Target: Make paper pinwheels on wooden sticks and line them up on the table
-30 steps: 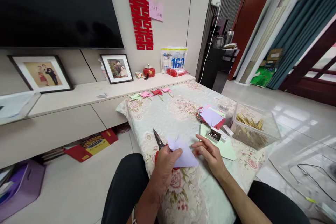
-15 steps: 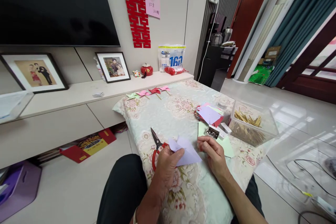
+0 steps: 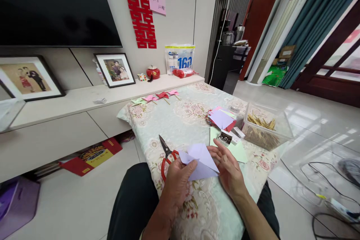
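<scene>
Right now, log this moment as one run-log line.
left hand: holds folded lilac paper square | right hand: touches its right edge | red-handled scissors: lying on floral tablecloth beside left hand

The left hand (image 3: 176, 180) covers the near left corner of the folded lilac paper sheet (image 3: 201, 161), and its fingers (image 3: 189, 167) hide part of the red-handled scissors (image 3: 166, 154). The handwriting on the pink wall note (image 3: 156, 0) is too small to read. The purple plastic bin (image 3: 15, 204) is cut off at the left edge.
</scene>
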`<action>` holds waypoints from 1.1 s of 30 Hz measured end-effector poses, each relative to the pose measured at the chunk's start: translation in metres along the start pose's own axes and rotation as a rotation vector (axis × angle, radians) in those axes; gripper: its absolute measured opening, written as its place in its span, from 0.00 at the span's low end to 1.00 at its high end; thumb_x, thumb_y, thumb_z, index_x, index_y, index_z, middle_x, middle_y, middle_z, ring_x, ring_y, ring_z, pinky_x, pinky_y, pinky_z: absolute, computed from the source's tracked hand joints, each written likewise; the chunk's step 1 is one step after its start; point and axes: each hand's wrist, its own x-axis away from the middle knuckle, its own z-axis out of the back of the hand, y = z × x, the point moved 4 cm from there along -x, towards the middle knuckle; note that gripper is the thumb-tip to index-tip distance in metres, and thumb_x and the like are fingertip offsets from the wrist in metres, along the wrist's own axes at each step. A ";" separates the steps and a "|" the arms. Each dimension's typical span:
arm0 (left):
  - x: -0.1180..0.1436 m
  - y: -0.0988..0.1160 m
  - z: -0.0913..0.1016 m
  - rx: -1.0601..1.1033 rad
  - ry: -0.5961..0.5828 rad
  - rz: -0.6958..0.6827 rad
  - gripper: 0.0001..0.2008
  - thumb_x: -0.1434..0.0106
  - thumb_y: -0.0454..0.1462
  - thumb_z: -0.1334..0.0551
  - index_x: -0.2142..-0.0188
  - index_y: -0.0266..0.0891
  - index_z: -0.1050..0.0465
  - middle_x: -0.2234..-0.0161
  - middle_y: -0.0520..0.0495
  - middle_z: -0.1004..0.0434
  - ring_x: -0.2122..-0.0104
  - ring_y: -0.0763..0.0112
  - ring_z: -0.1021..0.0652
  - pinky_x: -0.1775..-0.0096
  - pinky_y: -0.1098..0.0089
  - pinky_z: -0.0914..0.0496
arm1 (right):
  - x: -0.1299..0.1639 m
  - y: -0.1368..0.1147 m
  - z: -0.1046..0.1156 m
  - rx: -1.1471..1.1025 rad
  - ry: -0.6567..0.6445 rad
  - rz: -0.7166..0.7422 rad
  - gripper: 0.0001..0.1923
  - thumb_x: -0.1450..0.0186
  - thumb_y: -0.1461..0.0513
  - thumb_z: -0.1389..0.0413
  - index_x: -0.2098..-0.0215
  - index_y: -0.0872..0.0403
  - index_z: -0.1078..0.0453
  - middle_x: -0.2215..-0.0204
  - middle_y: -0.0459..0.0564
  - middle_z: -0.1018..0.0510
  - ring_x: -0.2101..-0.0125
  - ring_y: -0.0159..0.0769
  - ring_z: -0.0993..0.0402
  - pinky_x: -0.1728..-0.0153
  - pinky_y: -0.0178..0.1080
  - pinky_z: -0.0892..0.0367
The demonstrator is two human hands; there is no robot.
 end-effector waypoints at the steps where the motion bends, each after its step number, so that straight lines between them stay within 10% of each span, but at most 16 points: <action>1: 0.002 -0.002 0.000 0.011 0.011 0.000 0.19 0.52 0.40 0.24 0.62 0.34 0.20 0.70 0.46 0.16 0.67 0.62 0.18 0.57 0.65 0.27 | 0.002 -0.001 0.002 0.022 0.031 0.028 0.28 0.42 0.47 0.34 0.47 0.49 0.25 0.49 0.56 0.21 0.55 0.46 0.25 0.57 0.43 0.29; 19: 0.018 -0.008 -0.018 0.166 0.072 -0.017 0.17 0.50 0.40 0.26 0.60 0.39 0.20 0.61 0.46 0.14 0.54 0.55 0.18 0.51 0.60 0.26 | 0.026 0.013 -0.001 -0.123 0.092 -0.083 0.37 0.42 0.51 0.33 0.37 0.49 0.36 0.66 0.48 0.19 0.65 0.41 0.22 0.58 0.43 0.28; 33: 0.020 -0.028 -0.026 0.198 0.039 0.016 0.19 0.50 0.40 0.26 0.58 0.39 0.19 0.60 0.42 0.14 0.56 0.52 0.18 0.52 0.60 0.25 | 0.028 0.011 -0.008 -0.021 0.082 -0.040 0.50 0.44 0.59 0.31 0.30 0.47 0.50 0.59 0.50 0.18 0.66 0.40 0.21 0.64 0.39 0.28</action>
